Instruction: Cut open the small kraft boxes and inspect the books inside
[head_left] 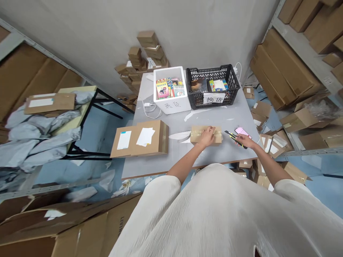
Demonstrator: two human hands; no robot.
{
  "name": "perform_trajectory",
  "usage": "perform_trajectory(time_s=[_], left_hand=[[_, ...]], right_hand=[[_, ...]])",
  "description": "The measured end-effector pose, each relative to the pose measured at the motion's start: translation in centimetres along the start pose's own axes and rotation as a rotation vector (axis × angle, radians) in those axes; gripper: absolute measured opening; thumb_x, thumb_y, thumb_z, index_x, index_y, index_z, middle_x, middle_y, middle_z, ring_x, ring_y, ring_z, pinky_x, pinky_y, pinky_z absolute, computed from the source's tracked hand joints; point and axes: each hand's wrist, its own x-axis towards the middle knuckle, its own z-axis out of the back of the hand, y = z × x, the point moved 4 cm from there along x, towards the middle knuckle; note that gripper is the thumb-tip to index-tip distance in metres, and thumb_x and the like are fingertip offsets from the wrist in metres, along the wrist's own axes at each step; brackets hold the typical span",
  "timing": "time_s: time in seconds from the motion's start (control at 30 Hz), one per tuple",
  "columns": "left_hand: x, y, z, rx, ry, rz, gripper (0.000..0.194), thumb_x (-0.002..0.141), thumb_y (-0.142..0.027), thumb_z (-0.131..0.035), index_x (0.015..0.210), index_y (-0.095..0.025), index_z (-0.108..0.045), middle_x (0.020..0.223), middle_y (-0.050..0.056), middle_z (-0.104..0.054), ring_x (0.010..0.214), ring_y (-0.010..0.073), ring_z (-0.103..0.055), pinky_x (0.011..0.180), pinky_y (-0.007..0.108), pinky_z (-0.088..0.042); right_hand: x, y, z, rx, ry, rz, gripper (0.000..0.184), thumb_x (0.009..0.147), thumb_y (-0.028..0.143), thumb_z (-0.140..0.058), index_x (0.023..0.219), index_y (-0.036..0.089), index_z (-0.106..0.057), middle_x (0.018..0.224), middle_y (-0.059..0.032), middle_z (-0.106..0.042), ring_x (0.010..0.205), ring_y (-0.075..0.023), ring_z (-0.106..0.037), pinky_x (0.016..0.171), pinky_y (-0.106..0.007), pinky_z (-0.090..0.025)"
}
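Note:
A small taped cardboard box (197,134) lies on the grey table (177,160) in front of me. My left hand (207,135) holds it from above, with the fingers bent over its top. To the right of the box, my right hand (243,141) grips a black and yellow utility knife (230,135), whose tip points left toward the box and stays apart from it. Just behind that hand a phone (245,132) with a lit pink screen lies on the table, partly covered.
Behind the box stand a white foam box (173,108) and a black plastic crate (197,101), both holding books. Larger cardboard boxes (139,142) with white papers sit at the table's left. Shelves of cartons (284,67) flank the right; grey parcels (43,146) pile up left.

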Motion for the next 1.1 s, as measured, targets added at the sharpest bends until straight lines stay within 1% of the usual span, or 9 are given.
perform_trajectory(time_s=[0.1, 0.17, 0.23, 0.3, 0.4, 0.63, 0.77, 0.93, 1.1], left_hand=[[0.6, 0.8, 0.0, 0.026, -0.036, 0.037, 0.057, 0.105, -0.016, -0.051, 0.161, -0.026, -0.051, 0.167, 0.016, -0.052, 0.153, 0.0335, -0.052, 0.127, 0.051, -0.037], [1.0, 1.4, -0.3, 0.057, -0.040, 0.037, 0.062, 0.102, -0.013, -0.053, 0.163, -0.025, -0.050, 0.173, 0.017, -0.046, 0.163, 0.0331, -0.041, 0.132, 0.053, -0.031], [1.3, 1.8, -0.6, 0.082, -0.020, 0.024, 0.065, 0.100, -0.012, -0.054, 0.164, -0.022, -0.049, 0.177, 0.018, -0.041, 0.168, 0.0332, -0.032, 0.134, 0.055, -0.025], [1.6, 2.0, -0.8, 0.093, 0.012, 0.006, 0.066, 0.099, -0.013, -0.054, 0.165, -0.020, -0.048, 0.176, 0.020, -0.043, 0.168, 0.0344, -0.032, 0.134, 0.057, -0.024], [1.9, 1.9, -0.8, 0.096, 0.026, -0.018, 0.070, 0.099, -0.015, -0.053, 0.168, -0.019, -0.045, 0.169, 0.022, -0.051, 0.163, 0.0356, -0.040, 0.133, 0.060, -0.025], [0.9, 1.2, -1.4, 0.067, -0.094, -0.020, 0.061, 0.112, -0.026, -0.034, 0.171, -0.014, -0.043, 0.172, 0.023, -0.050, 0.164, 0.0368, -0.039, 0.132, 0.059, -0.024], [0.4, 1.4, -2.3, 0.047, -0.129, -0.003, 0.061, 0.114, -0.029, -0.030, 0.170, -0.014, -0.045, 0.174, 0.022, -0.048, 0.165, 0.0370, -0.038, 0.133, 0.060, -0.023], [0.1, 1.5, -2.7, 0.031, -0.161, 0.005, 0.061, 0.114, -0.031, -0.032, 0.171, -0.017, -0.045, 0.175, 0.021, -0.049, 0.166, 0.0354, -0.037, 0.134, 0.059, -0.022], [-0.2, 1.4, -2.4, 0.035, -0.161, 0.023, 0.061, 0.114, -0.029, -0.028, 0.169, -0.015, -0.048, 0.174, 0.021, -0.051, 0.165, 0.0353, -0.040, 0.133, 0.060, -0.024]], right_hand=[[0.0, 0.8, -0.5, -0.082, -0.066, 0.074, 0.048, 0.102, 0.071, -0.058, 0.107, 0.024, -0.069, 0.093, -0.0057, -0.083, 0.073, -0.0206, -0.073, 0.068, -0.032, -0.059], [-0.2, 1.5, -1.0, -0.205, -0.112, 0.151, 0.047, 0.107, 0.067, -0.052, 0.114, 0.026, -0.074, 0.098, -0.0055, -0.083, 0.084, -0.0237, -0.076, 0.080, -0.037, -0.061], [-0.4, 2.0, -1.6, -0.351, -0.148, 0.241, 0.043, 0.108, 0.060, -0.054, 0.122, 0.028, -0.078, 0.111, -0.0072, -0.084, 0.100, -0.0279, -0.077, 0.092, -0.041, -0.061], [-0.7, 2.3, -2.1, -0.477, -0.160, 0.311, 0.040, 0.107, 0.053, -0.058, 0.132, 0.029, -0.079, 0.123, -0.0093, -0.081, 0.111, -0.0311, -0.075, 0.099, -0.044, -0.060], [-0.7, 2.3, -2.7, -0.586, -0.164, 0.330, 0.043, 0.106, 0.047, -0.061, 0.142, 0.030, -0.076, 0.125, -0.0112, -0.078, 0.113, -0.0328, -0.074, 0.099, -0.046, -0.059], [0.0, 2.0, -4.2, -0.574, -0.247, 0.324, 0.047, 0.109, 0.049, -0.057, 0.149, 0.031, -0.072, 0.123, -0.0115, -0.076, 0.115, -0.0335, -0.071, 0.099, -0.047, -0.059], [0.3, 1.7, -4.7, -0.576, -0.299, 0.337, 0.047, 0.110, 0.048, -0.053, 0.150, 0.030, -0.071, 0.124, -0.0126, -0.075, 0.117, -0.0345, -0.070, 0.102, -0.047, -0.058], [0.2, 0.5, -3.8, -0.620, -0.351, 0.333, 0.050, 0.109, 0.048, -0.052, 0.149, 0.026, -0.071, 0.127, -0.0158, -0.073, 0.122, -0.0370, -0.068, 0.106, -0.051, -0.056], [0.5, -0.4, -2.8, -0.594, -0.415, 0.326, 0.050, 0.108, 0.047, -0.051, 0.148, 0.025, -0.070, 0.132, -0.0166, -0.073, 0.126, -0.0377, -0.066, 0.110, -0.053, -0.054]])
